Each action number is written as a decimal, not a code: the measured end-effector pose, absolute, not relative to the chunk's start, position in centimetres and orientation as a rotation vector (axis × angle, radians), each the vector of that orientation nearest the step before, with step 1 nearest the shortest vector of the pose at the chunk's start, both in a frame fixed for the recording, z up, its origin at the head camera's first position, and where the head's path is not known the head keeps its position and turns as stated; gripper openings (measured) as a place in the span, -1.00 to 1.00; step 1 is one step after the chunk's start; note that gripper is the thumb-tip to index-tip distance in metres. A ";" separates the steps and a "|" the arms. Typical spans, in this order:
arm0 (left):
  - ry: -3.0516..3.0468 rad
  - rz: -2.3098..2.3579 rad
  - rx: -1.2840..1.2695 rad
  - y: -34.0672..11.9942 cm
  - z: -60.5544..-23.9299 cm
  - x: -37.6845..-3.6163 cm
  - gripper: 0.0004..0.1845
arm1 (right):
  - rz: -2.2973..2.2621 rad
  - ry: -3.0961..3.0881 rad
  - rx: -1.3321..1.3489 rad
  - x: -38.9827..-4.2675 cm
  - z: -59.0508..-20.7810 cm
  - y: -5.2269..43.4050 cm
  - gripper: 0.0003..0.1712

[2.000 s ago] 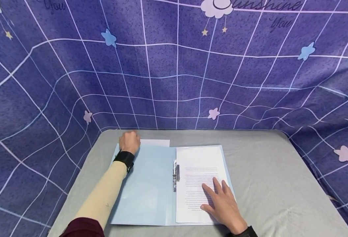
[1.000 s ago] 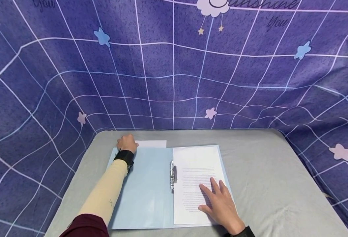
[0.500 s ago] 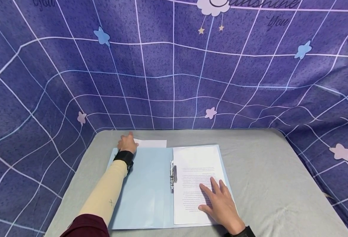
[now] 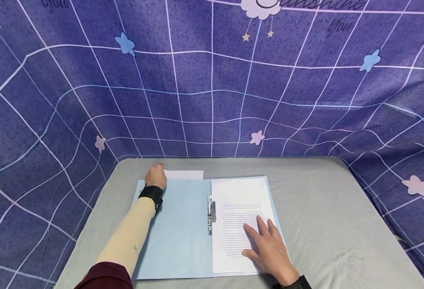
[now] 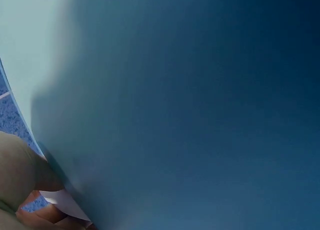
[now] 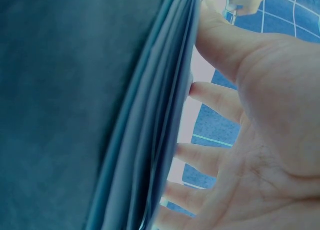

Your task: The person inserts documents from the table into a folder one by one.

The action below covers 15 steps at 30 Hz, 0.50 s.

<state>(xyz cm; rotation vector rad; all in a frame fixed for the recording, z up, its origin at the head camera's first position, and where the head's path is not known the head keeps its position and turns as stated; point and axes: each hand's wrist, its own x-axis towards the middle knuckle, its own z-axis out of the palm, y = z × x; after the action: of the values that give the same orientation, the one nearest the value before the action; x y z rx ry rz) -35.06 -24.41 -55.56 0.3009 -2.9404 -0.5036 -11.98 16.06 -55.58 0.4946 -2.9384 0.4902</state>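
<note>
A light blue folder lies spread open on the grey cloth. Past the far edge of its left cover, a strip of white paper sticks out. My left hand is at that far left corner with fingers curled; the left wrist view shows thumb and fingers about the white paper at the cover's edge. Printed sheets lie on the right side of the folder, beside its metal clip. My right hand rests on them, fingers spread; in the right wrist view, the layered page edges show beside its palm.
The grey cloth-covered table extends to the right of the folder. A purple fabric backdrop with grid lines and stars rises behind the table and along both sides.
The left hand's fingers lifted and stretched half a second ago, and now they are curled at the white paper. The head view shifted slightly. My right hand stays in place on the sheets.
</note>
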 end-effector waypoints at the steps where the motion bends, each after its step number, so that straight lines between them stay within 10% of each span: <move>1: -2.943 -0.505 0.302 -24.5 -55.6 -35.0 -0.71 | 0.493 -2.938 0.496 -12.0 -55.6 16.0 -0.15; 15: -2.773 -0.652 0.159 -24.3 -52.5 -34.0 -0.82 | 0.490 -2.921 0.514 -12.0 -55.6 16.1 -0.15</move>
<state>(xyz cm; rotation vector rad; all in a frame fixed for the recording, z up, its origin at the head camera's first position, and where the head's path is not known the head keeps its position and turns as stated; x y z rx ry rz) -34.00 -24.31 -52.49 0.1586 -2.7726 -0.6519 -11.97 16.11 -55.61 0.5138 -2.9207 0.4896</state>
